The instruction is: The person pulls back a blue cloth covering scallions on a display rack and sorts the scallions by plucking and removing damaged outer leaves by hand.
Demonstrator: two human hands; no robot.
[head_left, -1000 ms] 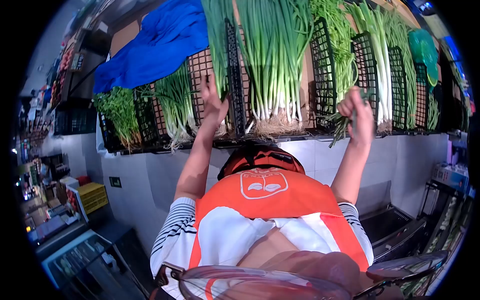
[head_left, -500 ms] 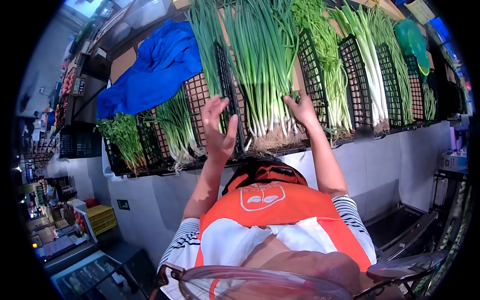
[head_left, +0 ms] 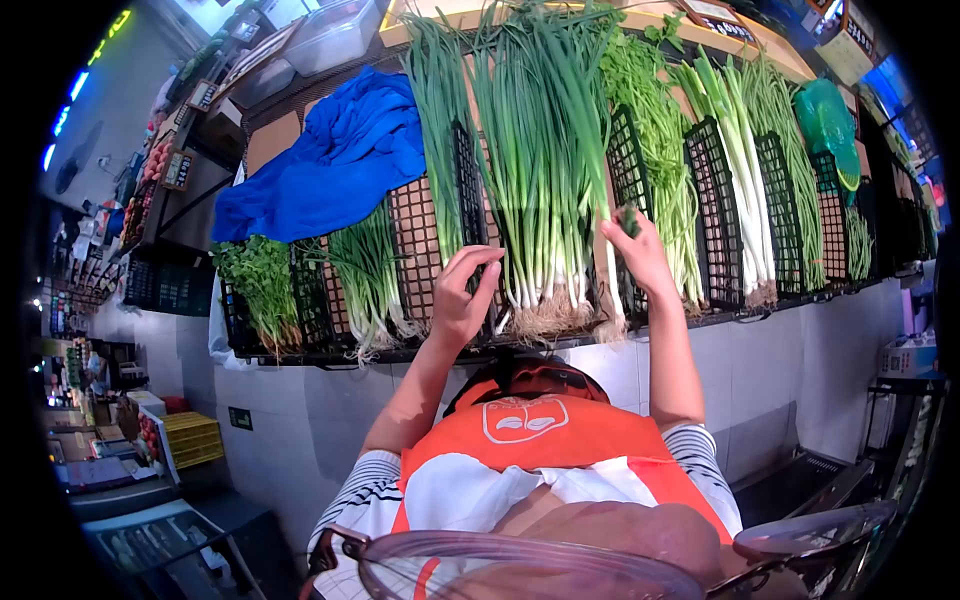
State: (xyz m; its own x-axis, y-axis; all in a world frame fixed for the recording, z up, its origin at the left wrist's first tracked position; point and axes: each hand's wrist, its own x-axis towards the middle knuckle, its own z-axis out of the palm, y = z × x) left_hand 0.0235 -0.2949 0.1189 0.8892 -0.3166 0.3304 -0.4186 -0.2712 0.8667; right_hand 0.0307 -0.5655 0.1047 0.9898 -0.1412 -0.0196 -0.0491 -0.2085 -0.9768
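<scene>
A large bundle of green onions [head_left: 545,200] lies roots toward me in a black mesh-sided compartment. My left hand [head_left: 465,297] is at the bundle's lower left, fingers curved and thumb apart, with nothing in it. At the lower right side, my right hand [head_left: 642,252] is closed in a pinch on a small dark green bit [head_left: 628,221], whose kind is unclear. One thick green onion stalk [head_left: 611,275] stands apart from the bundle, right beside that hand's thumb; whether they touch is hard to tell.
Black mesh dividers [head_left: 715,210] separate neighbouring greens. Leafy celery-like stems [head_left: 668,200], leeks [head_left: 748,210] and long beans [head_left: 797,200] lie to the right. A blue cloth [head_left: 340,150] covers part of the left side, above small green onions [head_left: 365,285] and leafy herbs [head_left: 262,285].
A thick stalk on the bundle's right now stands apart, its roots lower. My right hand has shifted slightly right with the dark green bit. My left hand's fingers have curled inward, closer to the bundle's base.
</scene>
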